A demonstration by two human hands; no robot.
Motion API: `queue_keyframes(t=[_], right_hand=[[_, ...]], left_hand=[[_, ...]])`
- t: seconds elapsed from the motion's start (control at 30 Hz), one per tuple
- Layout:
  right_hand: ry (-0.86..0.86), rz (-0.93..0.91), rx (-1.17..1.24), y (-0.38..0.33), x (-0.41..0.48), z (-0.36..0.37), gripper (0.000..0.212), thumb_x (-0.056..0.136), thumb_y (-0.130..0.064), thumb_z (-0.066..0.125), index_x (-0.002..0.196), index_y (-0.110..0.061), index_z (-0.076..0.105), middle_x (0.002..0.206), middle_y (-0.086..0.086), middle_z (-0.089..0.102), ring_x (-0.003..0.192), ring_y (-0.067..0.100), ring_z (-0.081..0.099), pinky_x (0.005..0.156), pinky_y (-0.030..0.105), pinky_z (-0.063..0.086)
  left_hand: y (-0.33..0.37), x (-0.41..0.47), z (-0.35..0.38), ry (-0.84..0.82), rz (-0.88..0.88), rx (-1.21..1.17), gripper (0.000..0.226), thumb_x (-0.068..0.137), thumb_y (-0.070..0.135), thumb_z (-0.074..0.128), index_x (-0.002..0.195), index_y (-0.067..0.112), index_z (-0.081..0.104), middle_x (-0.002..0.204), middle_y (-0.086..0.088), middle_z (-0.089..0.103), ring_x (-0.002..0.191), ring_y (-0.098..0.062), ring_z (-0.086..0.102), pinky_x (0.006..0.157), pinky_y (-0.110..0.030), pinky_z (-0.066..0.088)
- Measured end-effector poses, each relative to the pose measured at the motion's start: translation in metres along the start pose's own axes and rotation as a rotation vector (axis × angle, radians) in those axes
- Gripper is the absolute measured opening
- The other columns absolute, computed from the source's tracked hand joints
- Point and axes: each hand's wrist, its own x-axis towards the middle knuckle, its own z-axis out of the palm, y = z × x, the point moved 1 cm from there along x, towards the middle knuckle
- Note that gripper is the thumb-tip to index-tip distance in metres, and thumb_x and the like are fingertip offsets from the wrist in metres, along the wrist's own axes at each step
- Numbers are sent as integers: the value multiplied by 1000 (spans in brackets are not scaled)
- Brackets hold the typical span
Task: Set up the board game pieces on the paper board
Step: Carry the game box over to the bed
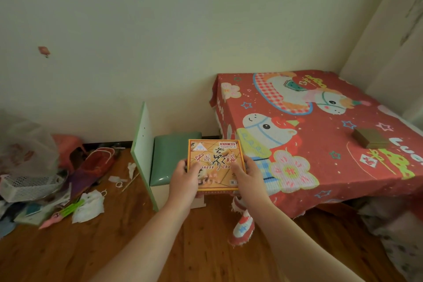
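Here, I hold the game box [216, 160] in front of me with both hands, one at each side. My left hand [185, 177] grips the left edge: the thumb lies on the lid and the other fingers are curled under the box. My right hand [248, 176] grips the right edge in the same way, with the thumb across the printed lid. The box is flat, square and orange-yellow, with red Chinese characters and the words "Chinese Chess", partly hidden by my thumbs. Its lid is on.

The box is in the air, near the front left corner of the counter [263, 209]. I cannot tell if it touches the corner. A red cloth [320, 144] with cartoon horses, flowers and stars covers the counter, and one torn corner of it hangs down toward the floor [183, 247]. On the cloth, well apart from my hands and to the right, lies a small brown box [370, 138], closed.

Behind the game box, just beside the counter, stands a low stool [174, 160] with a green cushion, and a white panel [144, 139] with a green edge stands upright at its left side. Farther left, on the wooden floor by the wall [160, 30], there is a pile of clutter [80, 204]: a white mesh basket [25, 186], a clear plastic bag [25, 144], crumpled papers and some red and purple things that I cannot name.
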Motion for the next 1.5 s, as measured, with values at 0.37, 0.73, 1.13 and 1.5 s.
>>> queue_keyframes(t=[0.37,0.73,1.13,1.5], right_hand=[[98,-23,39,-41,117,77,35,92,-32,52,126,-29,48,108,-4,66,89,15,68,80,43,57],[152,25,68,-55,200,88,25,93,-27,51,118,-28,50,101,0,68,80,18,70,61,33,58],[328,72,168,-67,331,28,31,93,-26,52,124,-27,48,103,0,67,80,20,69,62,36,58],[513,130,174,-59,396,-60,38,94,-27,51,131,-24,44,102,5,65,71,23,65,46,26,50]], left_hand=[[46,145,-25,-70,25,-29,9,93,26,48,89,21,54,93,-8,68,82,-28,69,75,-45,56],[65,241,1,-163,-13,-32,12,95,24,45,96,17,54,85,-3,69,64,-18,67,47,-25,47],[111,356,116,-314,27,58,16,94,27,48,100,17,58,91,-5,70,74,-22,69,60,-33,55],[133,403,239,-511,101,198,32,93,34,47,118,16,54,107,1,61,101,-21,59,92,-46,48]])
